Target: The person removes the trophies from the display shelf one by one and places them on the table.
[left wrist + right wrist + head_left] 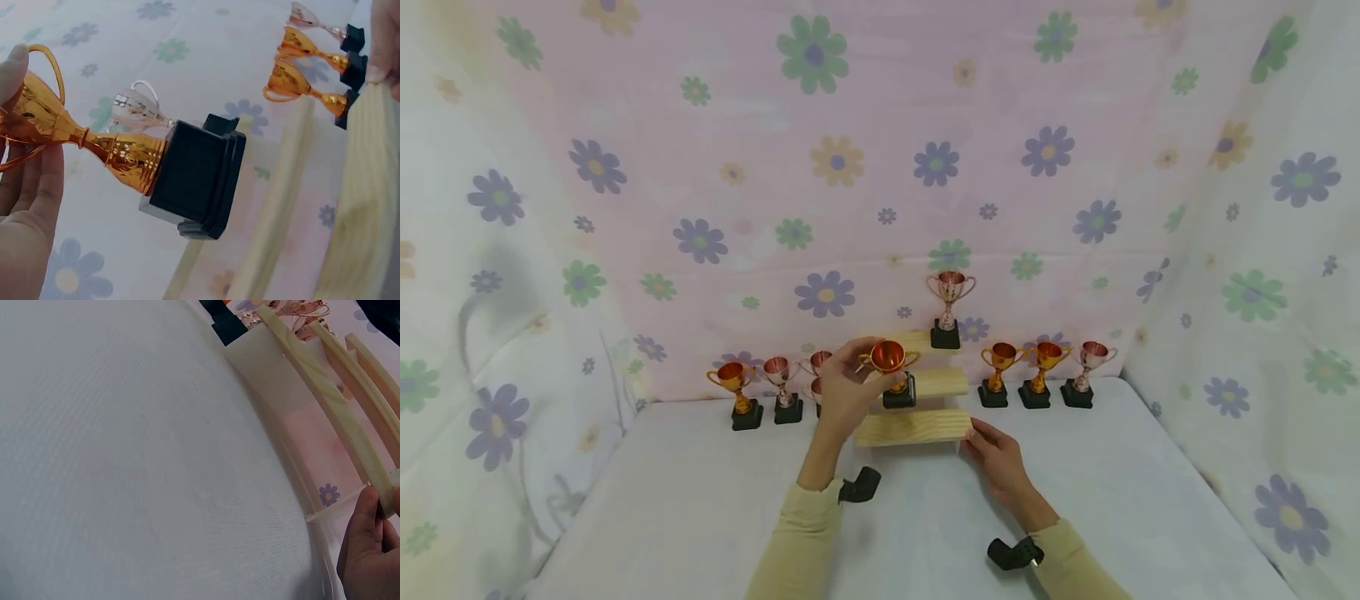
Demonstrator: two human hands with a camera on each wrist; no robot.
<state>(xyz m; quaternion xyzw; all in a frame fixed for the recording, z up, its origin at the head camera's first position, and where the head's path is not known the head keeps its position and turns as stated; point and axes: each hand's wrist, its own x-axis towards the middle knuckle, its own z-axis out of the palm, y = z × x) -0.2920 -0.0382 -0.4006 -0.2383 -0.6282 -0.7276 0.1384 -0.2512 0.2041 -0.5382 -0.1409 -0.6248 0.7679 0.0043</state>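
Observation:
In the head view my left hand (842, 396) grips a small gold trophy (889, 358) by its cup, in front of a three-step wooden stand. The left wrist view shows the trophy's black base (194, 172) tilted, pointing away from the palm, with fingers and thumb around the cup. My right hand (1000, 465) pinches the right end of the stand's lowest plank (913, 428). In the right wrist view, that hand (373, 550) has fingertips at the plank's end, beside the clear side support. A rose-gold trophy (949, 293) stands upright on the top step.
At left on the white table (700, 508) stand a gold trophy (735, 382) and several rose-gold ones (779, 374), partly hidden by my left hand. To the right stand two gold trophies (1002, 360) and a rose-gold one (1091, 358). Flowered cloth (880, 167) hangs behind.

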